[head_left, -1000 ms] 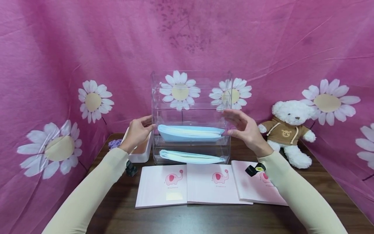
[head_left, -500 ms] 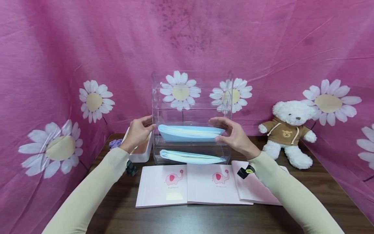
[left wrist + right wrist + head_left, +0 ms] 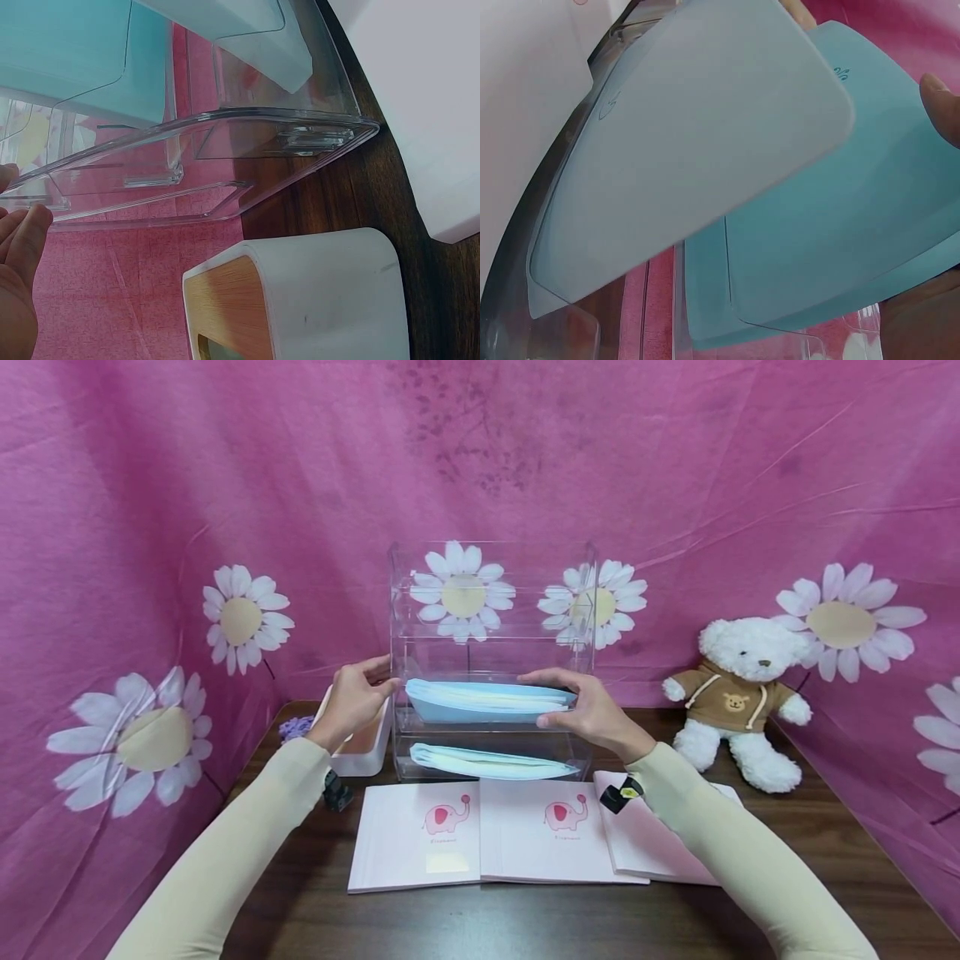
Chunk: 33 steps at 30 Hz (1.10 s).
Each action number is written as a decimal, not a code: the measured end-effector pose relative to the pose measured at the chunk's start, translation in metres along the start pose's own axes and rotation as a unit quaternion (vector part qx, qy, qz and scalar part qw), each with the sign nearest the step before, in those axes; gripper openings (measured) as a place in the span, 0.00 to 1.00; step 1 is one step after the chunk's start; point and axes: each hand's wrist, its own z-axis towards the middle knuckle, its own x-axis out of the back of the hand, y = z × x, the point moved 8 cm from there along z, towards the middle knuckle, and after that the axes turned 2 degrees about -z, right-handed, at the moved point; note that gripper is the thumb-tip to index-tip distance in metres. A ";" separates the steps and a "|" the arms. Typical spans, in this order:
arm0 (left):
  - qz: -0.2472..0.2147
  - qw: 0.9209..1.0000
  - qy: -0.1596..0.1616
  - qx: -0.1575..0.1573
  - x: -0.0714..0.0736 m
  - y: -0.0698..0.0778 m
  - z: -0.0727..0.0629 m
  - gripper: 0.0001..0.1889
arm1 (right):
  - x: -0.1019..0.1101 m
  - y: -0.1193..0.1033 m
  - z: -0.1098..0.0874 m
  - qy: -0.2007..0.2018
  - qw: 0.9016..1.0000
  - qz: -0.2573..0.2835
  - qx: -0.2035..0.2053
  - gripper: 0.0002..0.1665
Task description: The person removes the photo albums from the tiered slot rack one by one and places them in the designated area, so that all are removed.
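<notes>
A clear tiered rack stands at the back of the table. Blue-covered notebooks lean in one of its middle tiers, pages fanned at the top. More light blue notebooks sit in the tier below. My left hand pinches the rack's left side panel, thumb in front and fingers behind. At the right end of the upper notebooks, my right hand holds them, thumb on the front cover and fingers over the back. In the right wrist view the thumb lies on the teal cover.
Three pink elephant notebooks lie in a row before the rack, the right one slightly askew. A white box with a wood-coloured top stands left of the rack, near purple flowers. A teddy bear sits at the back right.
My right hand has moved left from the rack's right side onto the upper blue notebooks and closed around their right end. The left hand stays on the rack's side.
</notes>
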 end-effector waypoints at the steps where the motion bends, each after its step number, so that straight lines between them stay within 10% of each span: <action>1: -0.001 1.000 -0.001 0.000 0.000 0.000 0.000 0.29 | 0.000 0.000 0.001 0.000 1.000 0.001 -0.001 0.35; 33: -0.003 1.000 0.000 -0.005 0.000 0.000 0.000 0.30 | 0.003 0.003 0.018 0.076 0.997 -0.003 -0.011 0.18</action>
